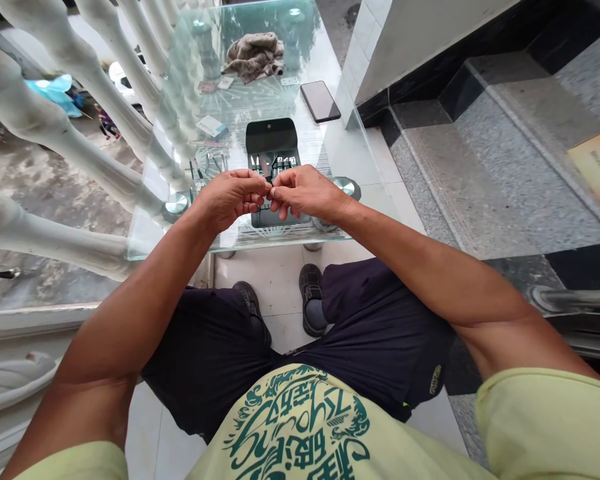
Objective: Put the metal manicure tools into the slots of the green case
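Observation:
Over the near part of the glass table, my left hand point(233, 199) and my right hand point(305, 193) meet fingertip to fingertip. Both are closed in a pinch. Whatever lies between the fingers is too small to make out; a thin dark bit shows just above them. Beneath the hands lies an unfolded black tool case point(271, 137), its flap spread away from me. Several small metal tools sit in its loops, partly covered by my hands. To the left, several slim tools point(215, 165) rest on the glass.
A dark smartphone point(321, 101) lies on the glass table point(180, 243) at right. Farther back is a crumpled cloth point(255, 57); a small white-and-blue packet point(212, 127) lies left. White balusters point(95, 87) border the left side, stone steps point(485, 133) the right.

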`<state>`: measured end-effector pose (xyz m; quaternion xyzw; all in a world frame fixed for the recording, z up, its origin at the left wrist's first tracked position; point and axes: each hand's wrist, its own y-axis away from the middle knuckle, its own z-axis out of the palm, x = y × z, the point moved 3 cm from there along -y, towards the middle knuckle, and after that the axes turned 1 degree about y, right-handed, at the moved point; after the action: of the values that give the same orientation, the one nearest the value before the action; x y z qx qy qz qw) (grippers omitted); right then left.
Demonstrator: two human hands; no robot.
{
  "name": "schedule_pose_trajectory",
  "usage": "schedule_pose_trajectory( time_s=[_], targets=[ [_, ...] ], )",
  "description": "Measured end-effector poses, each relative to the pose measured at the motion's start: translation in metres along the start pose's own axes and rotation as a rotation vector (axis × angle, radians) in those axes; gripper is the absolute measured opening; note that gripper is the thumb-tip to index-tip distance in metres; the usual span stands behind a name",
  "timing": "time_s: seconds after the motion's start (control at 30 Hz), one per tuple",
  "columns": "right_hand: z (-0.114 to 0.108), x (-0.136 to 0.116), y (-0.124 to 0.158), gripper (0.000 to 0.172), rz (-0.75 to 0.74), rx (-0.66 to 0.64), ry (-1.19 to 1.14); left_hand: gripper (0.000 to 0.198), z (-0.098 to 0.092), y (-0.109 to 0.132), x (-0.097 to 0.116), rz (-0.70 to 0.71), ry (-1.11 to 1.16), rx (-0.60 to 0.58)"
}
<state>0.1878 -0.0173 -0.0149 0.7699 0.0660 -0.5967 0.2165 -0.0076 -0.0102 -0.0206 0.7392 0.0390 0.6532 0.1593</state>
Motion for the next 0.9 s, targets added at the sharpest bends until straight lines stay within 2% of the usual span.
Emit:
schedule_pose_trajectory(
  time_s=[0.13,0.23,0.4,0.47,0.6,0.77,0.9],
  targets=[
    [0.003,0.003,0.002,0.024,0.04,0.019,-0.055,0.023,-0.006,-0.003,0.002,-0.017,-0.001,0.001],
    [0.009,0.012,0.007,0.021,0.125,-0.013,-0.126,0.029,-0.017,-0.007,0.004,-0.016,-0.067,0.067],
    [0.028,0.034,0.024,0.017,0.326,-0.089,-0.237,0.027,-0.04,-0.012,0.002,0.064,-0.324,0.258],
    [0.035,0.042,0.03,0.019,0.397,-0.096,-0.247,0.02,-0.044,-0.017,-0.003,0.115,-0.471,0.28],
    [0.043,0.051,0.033,0.024,0.479,-0.083,-0.261,0.013,-0.042,-0.036,-0.02,0.266,-0.737,0.2],
    [0.046,0.049,0.026,0.023,0.517,-0.057,-0.296,0.027,-0.039,-0.058,-0.04,0.355,-0.921,0.11],
    [0.048,0.047,0.023,0.027,0.525,-0.041,-0.323,0.04,-0.036,-0.062,-0.048,0.413,-0.996,0.076]
  ],
)
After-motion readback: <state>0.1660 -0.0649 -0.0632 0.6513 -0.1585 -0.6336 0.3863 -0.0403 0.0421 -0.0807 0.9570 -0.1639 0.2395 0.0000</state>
